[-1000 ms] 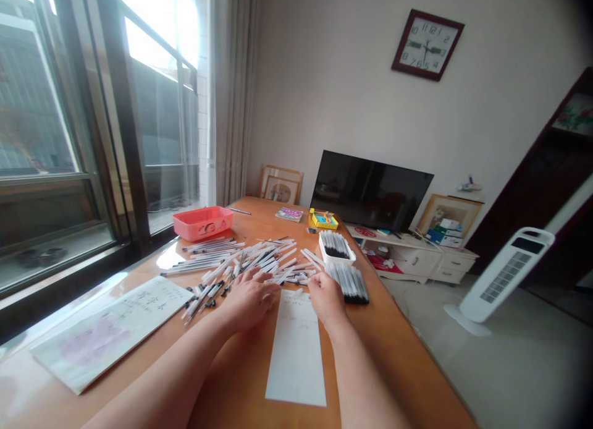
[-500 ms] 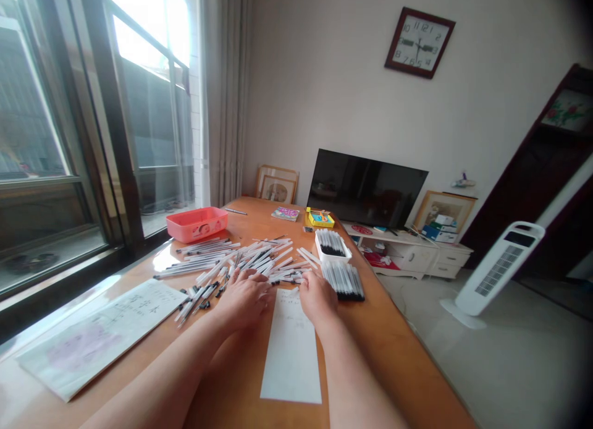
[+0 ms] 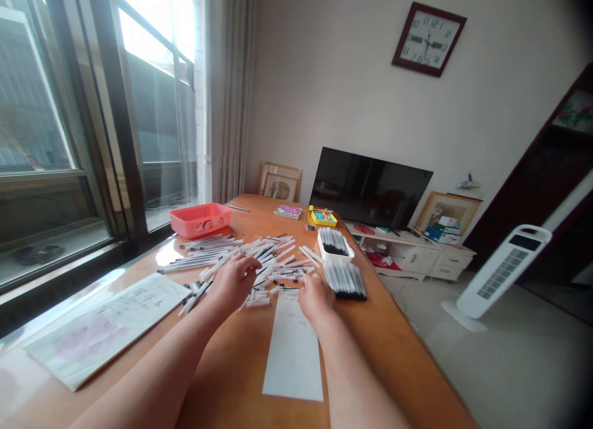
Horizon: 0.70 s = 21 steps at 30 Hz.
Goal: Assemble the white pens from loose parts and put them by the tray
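My left hand (image 3: pixel 235 279) hovers over the near side of a loose heap of pens and pen parts (image 3: pixel 273 256), its fingers bent and apart with nothing visible in them. Closed at the top of a long white paper strip (image 3: pixel 293 355) is my right hand (image 3: pixel 317 297). A thin dark piece (image 3: pixel 290 287) shows at its fingertips; what the fist holds is mostly hidden. A few short clear caps (image 3: pixel 257 301) lie between the hands. Beside my right hand, a row of clear pens with black ends (image 3: pixel 345 280) leans against a white tray of more pens (image 3: pixel 349 256).
A red plastic box (image 3: pixel 201 222) stands at the back left by the window. Near me on the left lies a writing booklet (image 3: pixel 109 330). Farther back are a purple booklet (image 3: pixel 288 211) and a yellow box (image 3: pixel 323 217). The table's right edge (image 3: pixel 412 330) drops to the floor.
My left hand has lifted back and left from the heap, uncovering the short clear caps. My right hand stays by the paper strip. The view has shifted slightly.
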Available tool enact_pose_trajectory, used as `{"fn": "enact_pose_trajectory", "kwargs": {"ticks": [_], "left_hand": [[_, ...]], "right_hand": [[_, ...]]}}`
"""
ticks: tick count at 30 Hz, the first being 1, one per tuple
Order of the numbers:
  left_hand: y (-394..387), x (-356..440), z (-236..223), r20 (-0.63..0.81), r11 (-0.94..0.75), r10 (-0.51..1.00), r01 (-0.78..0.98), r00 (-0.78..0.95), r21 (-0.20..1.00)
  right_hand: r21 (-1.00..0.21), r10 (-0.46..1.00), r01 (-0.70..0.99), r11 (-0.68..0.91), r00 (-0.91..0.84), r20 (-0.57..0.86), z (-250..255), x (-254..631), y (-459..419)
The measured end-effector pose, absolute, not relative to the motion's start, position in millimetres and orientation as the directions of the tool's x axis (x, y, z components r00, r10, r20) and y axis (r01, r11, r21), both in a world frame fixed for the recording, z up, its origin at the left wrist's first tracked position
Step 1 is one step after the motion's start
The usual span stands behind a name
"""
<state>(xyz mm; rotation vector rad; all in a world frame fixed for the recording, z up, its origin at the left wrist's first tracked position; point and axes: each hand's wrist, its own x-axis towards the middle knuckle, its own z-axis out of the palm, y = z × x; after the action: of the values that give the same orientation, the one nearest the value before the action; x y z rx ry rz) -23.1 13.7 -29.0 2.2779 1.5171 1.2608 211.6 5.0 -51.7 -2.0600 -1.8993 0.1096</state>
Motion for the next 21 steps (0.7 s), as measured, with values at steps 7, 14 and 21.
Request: {"fn": "enact_pose_trajectory", "kwargs": {"ticks": [7, 14, 21], "left_hand": [[16.6, -25.1, -30.4, 0.446, -0.369, 0.887, 0.401, -0.116, 0.838], [11.6, -25.0, -18.0, 0.274, -0.285, 0.953, -0.070, -0.129, 0.956], [11.0, -30.9, -8.1, 0.184, -0.219, 0.974, -0.351, -0.130, 0.910]], "right_hand": [[-0.304, 0.984, 0.952, -0.031, 0.082, 0.157, -48.5, 211.0, 1.2], [-0.290, 0.984, 0.953, 0.084, -0.035, 0.173, -46.3, 210.1, -7.3], [-0.353, 0.981, 0.930, 0.106, -0.040, 0.189, -36.5, 215.4, -16.9]]}}
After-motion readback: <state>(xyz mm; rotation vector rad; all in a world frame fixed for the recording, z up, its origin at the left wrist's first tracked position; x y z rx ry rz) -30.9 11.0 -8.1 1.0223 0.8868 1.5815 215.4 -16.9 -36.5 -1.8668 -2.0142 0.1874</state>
